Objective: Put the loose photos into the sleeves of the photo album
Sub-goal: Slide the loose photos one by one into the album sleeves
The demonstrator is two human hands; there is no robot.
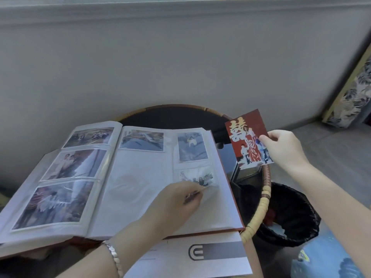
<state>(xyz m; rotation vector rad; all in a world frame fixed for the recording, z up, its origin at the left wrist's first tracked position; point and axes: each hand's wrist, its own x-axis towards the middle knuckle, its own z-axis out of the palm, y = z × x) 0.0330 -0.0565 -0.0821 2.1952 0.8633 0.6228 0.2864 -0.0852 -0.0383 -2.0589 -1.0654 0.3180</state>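
Two grips are busy. My right grip [285,149] pinches a red photo [248,137] by its right edge, in the air at centre right of the frame. My left grip [176,201], fingers curled, pinches the clear sleeve [210,189] low on the right page of the open photo album [124,177] on the counter [261,207].

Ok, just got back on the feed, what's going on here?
A person is filling an album that lies open on a round table. The right hand pinches a red photo by its edge, in the air off the album's right side, not yet in a sleeve. The left hand is at a sleeve low on the right page; whether it pinches the plastic is unclear.
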